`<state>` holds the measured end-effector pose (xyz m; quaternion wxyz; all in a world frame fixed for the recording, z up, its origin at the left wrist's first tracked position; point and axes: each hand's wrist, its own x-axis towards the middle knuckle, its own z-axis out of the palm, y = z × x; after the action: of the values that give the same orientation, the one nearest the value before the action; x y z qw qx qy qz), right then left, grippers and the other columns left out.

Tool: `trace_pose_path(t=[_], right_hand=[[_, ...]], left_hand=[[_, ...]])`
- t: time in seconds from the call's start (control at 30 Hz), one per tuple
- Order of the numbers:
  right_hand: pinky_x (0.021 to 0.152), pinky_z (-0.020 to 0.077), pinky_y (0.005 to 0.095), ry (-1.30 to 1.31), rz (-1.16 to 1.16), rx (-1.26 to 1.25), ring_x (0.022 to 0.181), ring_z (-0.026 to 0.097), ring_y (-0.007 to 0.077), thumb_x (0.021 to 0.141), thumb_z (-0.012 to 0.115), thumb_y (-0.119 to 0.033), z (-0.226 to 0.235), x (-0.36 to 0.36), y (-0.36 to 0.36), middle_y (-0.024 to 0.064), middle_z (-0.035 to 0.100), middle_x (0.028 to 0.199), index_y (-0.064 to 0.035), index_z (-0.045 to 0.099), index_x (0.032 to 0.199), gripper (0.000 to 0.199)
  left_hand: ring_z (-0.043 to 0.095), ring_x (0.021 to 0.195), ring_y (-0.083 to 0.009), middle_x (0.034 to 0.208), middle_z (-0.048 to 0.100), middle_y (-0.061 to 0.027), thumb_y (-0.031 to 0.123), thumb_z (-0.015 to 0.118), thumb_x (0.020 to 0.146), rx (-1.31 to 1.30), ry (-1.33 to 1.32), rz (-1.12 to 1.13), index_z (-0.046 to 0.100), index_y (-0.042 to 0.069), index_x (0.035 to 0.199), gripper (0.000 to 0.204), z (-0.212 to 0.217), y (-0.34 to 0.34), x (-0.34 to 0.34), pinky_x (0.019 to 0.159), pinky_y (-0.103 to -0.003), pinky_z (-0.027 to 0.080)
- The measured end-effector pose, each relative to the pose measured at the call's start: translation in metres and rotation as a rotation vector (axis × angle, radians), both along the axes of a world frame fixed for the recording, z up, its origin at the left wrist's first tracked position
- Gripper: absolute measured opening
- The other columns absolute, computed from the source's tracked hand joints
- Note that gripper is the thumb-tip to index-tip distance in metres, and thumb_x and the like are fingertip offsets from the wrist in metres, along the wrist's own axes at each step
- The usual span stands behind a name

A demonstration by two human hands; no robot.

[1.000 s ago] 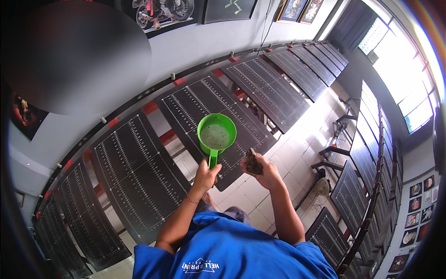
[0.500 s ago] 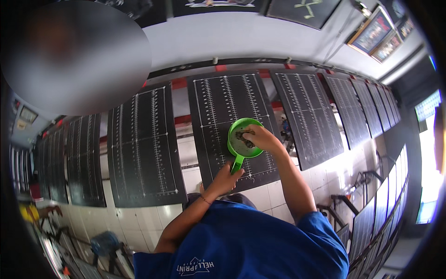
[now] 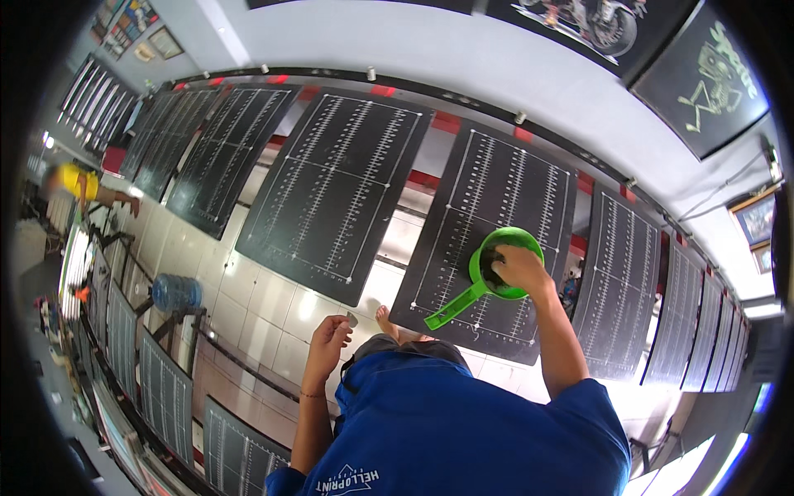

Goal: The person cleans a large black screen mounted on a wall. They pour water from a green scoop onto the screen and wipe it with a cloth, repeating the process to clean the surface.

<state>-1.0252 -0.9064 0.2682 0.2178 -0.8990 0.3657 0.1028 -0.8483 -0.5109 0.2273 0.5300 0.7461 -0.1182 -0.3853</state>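
Note:
A bright green plastic dipper [image 3: 473, 302] with a long handle stands on a black board [image 3: 496, 194] marked with white ruled scales. My right hand [image 3: 521, 269] reaches down into its bowl, fingers curled at something dark inside that I cannot make out. Much of the bowl's contents is hidden under the hand. To the left, off the board and over the tiled floor, my left hand [image 3: 331, 335] is closed. A small flat greyish piece [image 3: 352, 319] shows at its fingertips, too small to name. The dipper's handle lies free of it.
Similar black boards [image 3: 335, 190] stand in a row to both sides, along a wall rail [image 3: 372, 76]. A blue water jug [image 3: 176, 293] and metal frames are at the left. Farther off is a person in a yellow shirt [image 3: 73, 182]. Framed pictures hang on the wall.
My left hand has let go of the dipper's handle and moved left. The dipper's handle now points more to the left. My right hand stays in the bowl; the view has turned leftward.

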Motion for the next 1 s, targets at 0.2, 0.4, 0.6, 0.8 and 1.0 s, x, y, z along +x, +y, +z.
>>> trace_pose_path(t=[0.2, 0.4, 0.6, 0.8, 1.0], right_hand=[[0.084, 0.0515, 0.0517, -0.321, -0.055, -0.037, 0.091, 0.067, 0.0432, 0.088, 0.064, -0.016, -0.011, -0.025, -0.012, 0.0265, 0.069, 0.092, 0.0013, 0.068, 0.101, 0.022], [0.077, 0.0519, 0.0516, -0.37, -0.153, -0.133, 0.085, 0.066, 0.045, 0.089, 0.064, -0.019, -0.008, -0.009, 0.006, 0.0273, 0.067, 0.086, 0.0039, 0.067, 0.09, 0.023], [0.073, 0.0522, 0.0539, -0.238, -0.258, -0.385, 0.08, 0.066, 0.0472, 0.095, 0.06, -0.022, -0.038, -0.01, 0.002, 0.0272, 0.067, 0.081, 0.0033, 0.067, 0.082, 0.029], [0.08, 0.0536, 0.0469, -0.094, -0.661, -0.358, 0.092, 0.07, 0.0398, 0.092, 0.066, -0.037, -0.017, 0.002, 0.012, 0.0259, 0.071, 0.093, 0.0021, 0.071, 0.098, 0.04], [0.089, 0.0513, 0.0354, -0.592, -0.833, -0.232, 0.101, 0.067, 0.023, 0.083, 0.078, -0.018, 0.015, 0.101, 0.062, 0.0153, 0.069, 0.113, -0.0023, 0.061, 0.125, 0.048]], left_hand=[[0.064, 0.08, -0.0133, 0.093, 0.067, -0.0059, 0.026, 0.055, 0.103, 0.066, 0.003, 0.006, 0.061, 0.001, 0.117, 0.029, -0.016, 0.024, 0.009, 0.071, -0.027, 0.051], [0.065, 0.083, -0.0143, 0.096, 0.068, -0.0066, 0.027, 0.055, 0.102, 0.125, 0.036, -0.145, 0.061, 0.001, 0.118, 0.031, -0.032, 0.033, 0.046, 0.072, -0.028, 0.052], [0.063, 0.078, -0.0133, 0.092, 0.066, -0.006, 0.019, 0.056, 0.102, 0.067, 0.057, -0.281, 0.062, 0.001, 0.112, 0.022, -0.071, 0.059, 0.12, 0.071, -0.026, 0.052], [0.066, 0.083, -0.0167, 0.1, 0.07, -0.0107, 0.03, 0.054, 0.103, 0.216, 0.018, -0.372, 0.061, -0.001, 0.119, 0.036, -0.1, 0.137, 0.245, 0.074, -0.031, 0.052], [0.068, 0.083, -0.0206, 0.094, 0.069, -0.0141, 0.028, 0.058, 0.1, 0.318, -0.013, -0.231, 0.063, -0.004, 0.113, 0.035, -0.126, 0.226, 0.373, 0.071, -0.033, 0.057]])
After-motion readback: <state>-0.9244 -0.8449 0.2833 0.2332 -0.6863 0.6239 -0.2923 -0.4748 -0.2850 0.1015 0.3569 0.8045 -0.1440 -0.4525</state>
